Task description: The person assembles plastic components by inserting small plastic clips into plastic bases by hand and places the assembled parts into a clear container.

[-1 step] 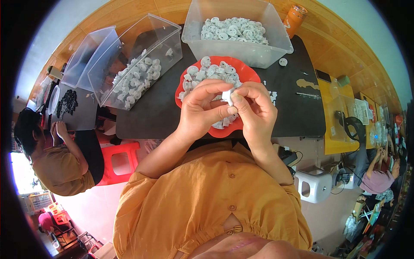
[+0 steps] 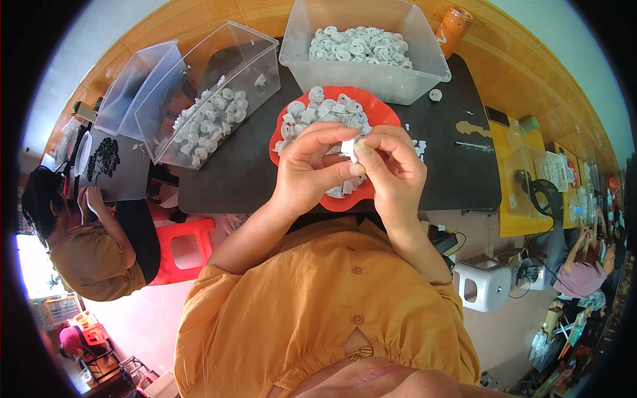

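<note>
Between my fingertips is a small white plastic part [image 2: 348, 147], pinched from both sides over the red tray. My left hand [image 2: 310, 159] grips it with thumb and forefinger. From the other side my right hand [image 2: 393, 158] closes on it with thumb and fingers, hiding part of it. Under both hands lies a scalloped red tray [image 2: 383, 114] heaped with similar white plastic parts [image 2: 318, 109], some round and disc-like. The hands cover the middle of this heap.
Behind the tray stands a large clear bin [image 2: 365, 78] of white parts. A tilted clear bin [image 2: 255, 56] at left holds more. An orange canister [image 2: 454, 32] stands far right on the dark table [image 2: 458, 179]. A co-worker [image 2: 93, 239] sits at left by a black pile.
</note>
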`<action>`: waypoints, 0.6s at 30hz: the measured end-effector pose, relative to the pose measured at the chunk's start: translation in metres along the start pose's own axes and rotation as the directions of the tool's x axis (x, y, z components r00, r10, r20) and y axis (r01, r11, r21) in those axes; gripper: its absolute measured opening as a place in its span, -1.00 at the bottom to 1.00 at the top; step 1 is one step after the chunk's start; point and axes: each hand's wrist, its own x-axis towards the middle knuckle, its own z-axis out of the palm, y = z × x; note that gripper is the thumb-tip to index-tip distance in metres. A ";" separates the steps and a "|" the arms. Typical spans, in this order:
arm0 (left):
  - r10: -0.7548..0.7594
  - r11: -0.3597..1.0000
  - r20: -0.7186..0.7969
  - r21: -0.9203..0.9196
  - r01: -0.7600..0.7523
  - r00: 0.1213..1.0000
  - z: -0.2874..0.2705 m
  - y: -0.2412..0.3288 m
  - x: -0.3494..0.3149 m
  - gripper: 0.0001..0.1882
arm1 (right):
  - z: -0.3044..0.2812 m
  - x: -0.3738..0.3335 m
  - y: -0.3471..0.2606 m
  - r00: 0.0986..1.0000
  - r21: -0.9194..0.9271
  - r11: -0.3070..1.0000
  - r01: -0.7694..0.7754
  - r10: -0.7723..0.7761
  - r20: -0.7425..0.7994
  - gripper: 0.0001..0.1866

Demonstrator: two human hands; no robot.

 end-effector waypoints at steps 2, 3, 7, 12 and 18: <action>0.000 0.998 0.000 0.059 0.000 1.000 0.001 0.002 0.000 -0.53 | -0.004 0.001 -0.001 0.999 0.057 0.997 -0.046 0.045 0.027 -0.93; -0.004 0.999 0.005 0.045 0.003 1.000 0.002 0.003 0.001 -0.53 | -0.008 0.003 0.001 0.992 0.171 0.977 -0.123 0.119 0.038 -0.93; -0.005 0.998 0.012 0.066 0.004 1.000 0.001 0.001 -0.002 -0.53 | -0.011 -0.001 0.008 0.990 0.196 0.971 -0.133 0.123 0.063 -0.92; 0.038 0.990 -0.012 0.133 -0.036 0.999 0.001 -0.002 -0.005 -0.50 | -0.002 -0.005 0.012 0.996 0.178 0.980 -0.094 0.090 0.029 -0.91; 0.040 0.975 -0.011 0.221 -0.036 0.999 -0.006 0.001 -0.008 -0.52 | -0.003 -0.003 0.009 0.966 0.312 0.916 -0.254 0.226 0.121 -0.91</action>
